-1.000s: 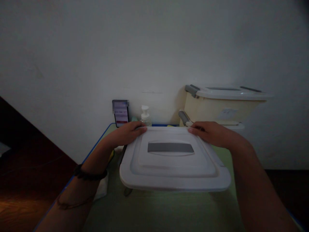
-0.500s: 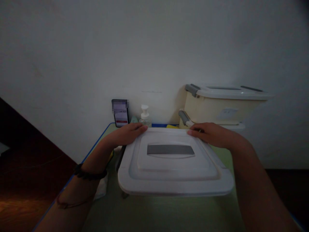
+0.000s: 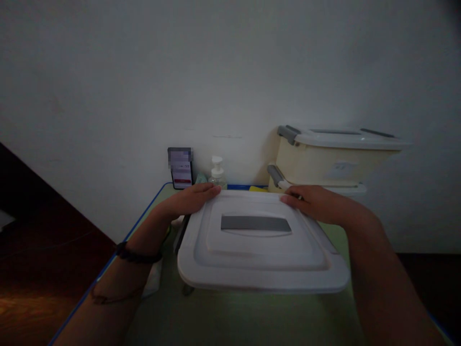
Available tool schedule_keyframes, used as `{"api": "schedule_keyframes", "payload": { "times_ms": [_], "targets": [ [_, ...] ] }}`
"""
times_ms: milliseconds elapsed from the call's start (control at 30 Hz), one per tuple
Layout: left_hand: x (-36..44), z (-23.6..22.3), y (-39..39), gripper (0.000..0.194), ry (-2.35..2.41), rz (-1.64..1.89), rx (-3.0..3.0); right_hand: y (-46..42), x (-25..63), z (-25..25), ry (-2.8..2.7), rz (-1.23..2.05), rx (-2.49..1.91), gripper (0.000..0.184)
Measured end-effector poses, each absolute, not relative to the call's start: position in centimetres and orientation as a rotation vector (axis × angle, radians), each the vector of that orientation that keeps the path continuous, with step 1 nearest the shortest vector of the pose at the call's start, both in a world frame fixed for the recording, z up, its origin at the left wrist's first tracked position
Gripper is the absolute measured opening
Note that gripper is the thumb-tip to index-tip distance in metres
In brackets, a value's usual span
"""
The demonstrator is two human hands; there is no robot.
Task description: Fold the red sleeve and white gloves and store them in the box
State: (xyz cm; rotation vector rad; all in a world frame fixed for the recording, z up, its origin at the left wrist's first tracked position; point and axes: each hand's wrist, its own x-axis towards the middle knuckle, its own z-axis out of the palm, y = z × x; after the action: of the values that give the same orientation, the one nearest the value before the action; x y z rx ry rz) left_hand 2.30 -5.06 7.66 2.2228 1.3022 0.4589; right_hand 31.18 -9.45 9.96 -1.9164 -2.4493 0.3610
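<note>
A white storage box lid (image 3: 259, 276) with a grey strip across its middle is in front of me, its near edge above the table. My left hand (image 3: 192, 198) grips its far left corner, thumb on top and fingers over the edge. At the far right corner my right hand (image 3: 312, 202) holds it in the same way, fingers curled. Whether a box body sits under the lid is hidden.
Two cream storage boxes (image 3: 317, 163) are stacked at the back right against the wall. A phone (image 3: 181, 169) leans at the back left, beside a pump bottle (image 3: 217, 175). White tissue (image 3: 153, 278) lies on the green, blue-edged table (image 3: 252, 317) near my left wrist.
Almost nothing differs. The whole view has shifted very slightly, and both hands keep the same hold on the lid.
</note>
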Motion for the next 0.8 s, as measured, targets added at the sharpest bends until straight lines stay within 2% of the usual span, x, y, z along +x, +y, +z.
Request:
{"api": "schedule_keyframes", "payload": {
  "times_ms": [500, 800],
  "targets": [
    [0.4, 8.8, -4.8, 0.045, 1.367, 0.335, 2.257, -11.1, 29.6, 10.8, -2.4, 0.281, -1.748, 0.04],
    [0.3, 8.2, -4.7, 0.046, 1.268, 0.389, 1.978, -9.8, 28.0, 9.6, -2.458, 0.45, -1.627, 0.043]
  ]
}}
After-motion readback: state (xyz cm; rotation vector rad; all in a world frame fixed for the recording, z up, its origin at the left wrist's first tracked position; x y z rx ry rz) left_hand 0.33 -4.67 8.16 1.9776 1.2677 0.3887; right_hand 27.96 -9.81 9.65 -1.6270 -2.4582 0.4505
